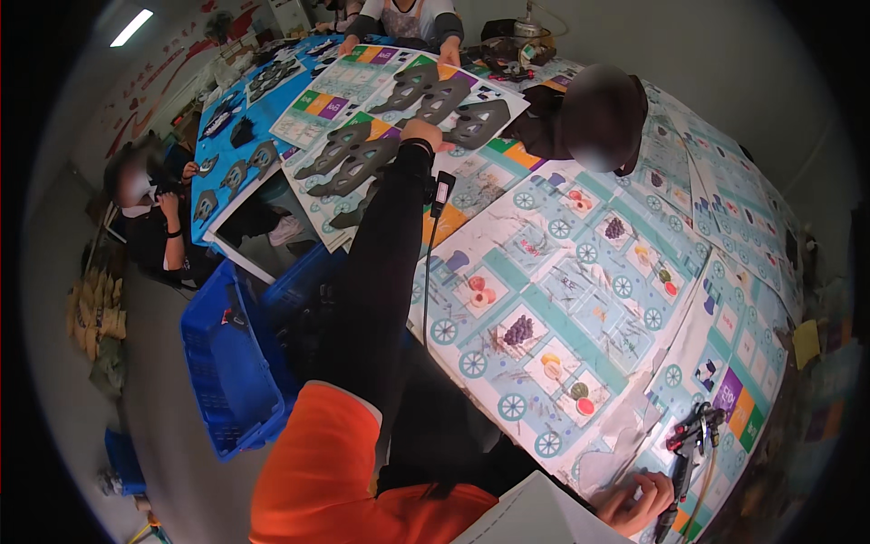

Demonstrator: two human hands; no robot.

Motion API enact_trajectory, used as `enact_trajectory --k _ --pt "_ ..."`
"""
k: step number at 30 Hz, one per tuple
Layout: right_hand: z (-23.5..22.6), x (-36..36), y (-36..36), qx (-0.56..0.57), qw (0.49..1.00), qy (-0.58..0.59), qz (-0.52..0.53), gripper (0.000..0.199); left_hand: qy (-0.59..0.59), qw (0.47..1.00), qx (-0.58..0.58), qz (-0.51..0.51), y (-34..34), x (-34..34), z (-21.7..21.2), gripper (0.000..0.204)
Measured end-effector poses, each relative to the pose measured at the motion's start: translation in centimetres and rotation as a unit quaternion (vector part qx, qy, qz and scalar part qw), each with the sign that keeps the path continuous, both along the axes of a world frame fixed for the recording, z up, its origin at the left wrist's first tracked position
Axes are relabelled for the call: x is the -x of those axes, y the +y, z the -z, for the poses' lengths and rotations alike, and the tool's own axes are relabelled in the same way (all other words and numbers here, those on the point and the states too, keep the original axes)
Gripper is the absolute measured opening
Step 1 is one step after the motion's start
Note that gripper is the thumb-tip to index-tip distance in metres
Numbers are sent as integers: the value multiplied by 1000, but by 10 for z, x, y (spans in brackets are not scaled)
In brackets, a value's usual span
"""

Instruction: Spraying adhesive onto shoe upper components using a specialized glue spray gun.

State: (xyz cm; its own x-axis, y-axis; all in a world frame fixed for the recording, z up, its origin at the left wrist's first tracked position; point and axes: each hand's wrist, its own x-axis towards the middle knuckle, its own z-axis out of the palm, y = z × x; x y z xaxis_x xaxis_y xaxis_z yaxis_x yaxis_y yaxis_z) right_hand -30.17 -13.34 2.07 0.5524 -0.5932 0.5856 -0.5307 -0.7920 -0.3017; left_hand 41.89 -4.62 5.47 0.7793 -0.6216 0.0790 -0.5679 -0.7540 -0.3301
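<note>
While the left hand (424,134) reaches across to the far left edge of the worktop (562,272), I see it at the near side of a board (313,186) that carries the grey pieces (444,100). Its fingers are partly hidden by the wrist, so I cannot tell whether they are clamped on anything. The pieces are flat, matt and dark, with curved outlines and cut-out openings, and lie in rows on the board's smooth printed face. Across from me, a co-worker (403,23) has both hands at the board's far edge.

The right hand (634,503) is by the worktop's near right corner, fingers curled and close to one another, just beside a black tool (693,440) with red parts; I cannot tell whether they touch it. A thin black cable (428,281) hangs from the left wrist.

Glossy, wrinkled sheets printed with fruit and wheels cover the worktop. Off its left edge I have a blue crate (195,363), rigid plastic with slotted walls, holding a small black-and-red item (234,316). Beyond, a blue table (256,121) bears more dark cut shapes (234,174), scattered toward its near end.
</note>
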Motion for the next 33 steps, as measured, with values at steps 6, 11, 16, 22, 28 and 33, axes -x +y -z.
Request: enact_trajectory --k 6,11,16,22,28,33 --pt "-1 -1 -2 7 1000 27 11 16 51 992 91 -73 -5 -56 47 78" --pt "-1 1 -3 -2 999 40 9 15 31 987 127 -98 -8 -51 42 67" --pt "-1 2 -2 9 999 32 -15 13 129 950 256 -125 -5 3 -11 51" --pt "-4 1 2 39 998 18 -40 10 93 914 387 83 26 149 -66 39" --pt "-9 4 11 34 999 9 -38 13 463 759 419 184 106 335 -79 28" --pt "-4 2 11 94 993 -42 -65 25 654 517 522 182 180 420 -105 49"
